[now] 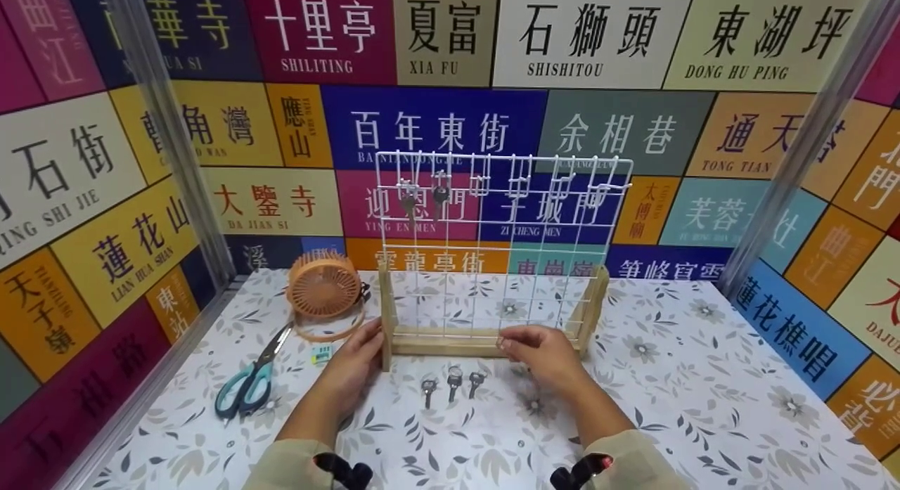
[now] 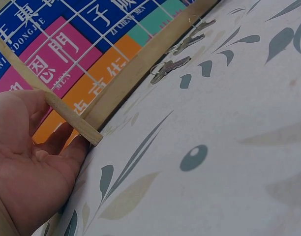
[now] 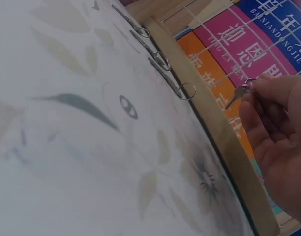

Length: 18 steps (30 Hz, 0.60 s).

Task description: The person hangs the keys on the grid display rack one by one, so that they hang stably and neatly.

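a: what does the head view give?

b: a rack (image 1: 450,345), wire grid on a wood base, upright on the table (image 1: 703,381). two hung keys (image 1: 441,194) are on hooks at its upper left, and three loose keys (image 1: 454,385) lie in a row just in front of the base, rings toward it

a: and the hands?

b: the left hand (image 1: 360,360) is at the left post (image 1: 384,314). the right hand (image 1: 547,353) is low at the grid's right part, thumb and fingertips together; from here i can't tell what is between them

a: anything beside them?

b: an orange fan (image 1: 323,286) on the left, scissors (image 1: 246,390) with blades toward it, a small box (image 1: 321,354) just in front of it. a wall (image 1: 520,47) of coloured signs stands behind

a: left wrist?

b: that hand is partly closed, thumb on one side of the post, fingers on the other, gripping it low down. the loose keys are well apart from it

a: right wrist?

b: nearly closed, thumb and forefinger pinching a held key (image 3: 238,93), which is off the table by the grid, blade sticking out past the fingertips. whether it touches the wires i can't tell
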Motion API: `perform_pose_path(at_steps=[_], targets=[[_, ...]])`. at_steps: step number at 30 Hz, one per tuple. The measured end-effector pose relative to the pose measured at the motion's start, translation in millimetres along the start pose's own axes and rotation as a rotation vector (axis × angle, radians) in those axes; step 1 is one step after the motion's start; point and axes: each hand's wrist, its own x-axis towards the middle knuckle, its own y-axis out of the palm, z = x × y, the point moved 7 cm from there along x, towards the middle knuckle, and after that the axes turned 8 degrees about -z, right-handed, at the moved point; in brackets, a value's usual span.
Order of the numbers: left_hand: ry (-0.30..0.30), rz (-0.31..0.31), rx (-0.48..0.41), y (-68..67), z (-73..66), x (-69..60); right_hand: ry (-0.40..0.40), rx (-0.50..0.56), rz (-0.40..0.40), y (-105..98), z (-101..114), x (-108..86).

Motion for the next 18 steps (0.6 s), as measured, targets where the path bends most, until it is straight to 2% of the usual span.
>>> perform_pose_path(at_steps=[7, 10, 14, 18], targets=[[-0.002, -0.014, 0.036, -1.2, -1.6, -2.5, -0.078, 0.096, -0.124, -24.1, 37.7, -2.2], [-0.007, -0.023, 0.044, -1.5, -1.8, -2.3, -0.108, 0.165, -0.147, -28.8, 56.5, -7.0], [0.014, -0.001, 0.026, 0.6, -2.4, -1.2, -0.145, 0.277, -0.178, -30.9, 84.4, -16.1], [0.004, -0.007, 0.027, 0.1, -2.1, -0.6, -0.186, 0.343, -0.166, -28.8, 111.7, -21.4]])
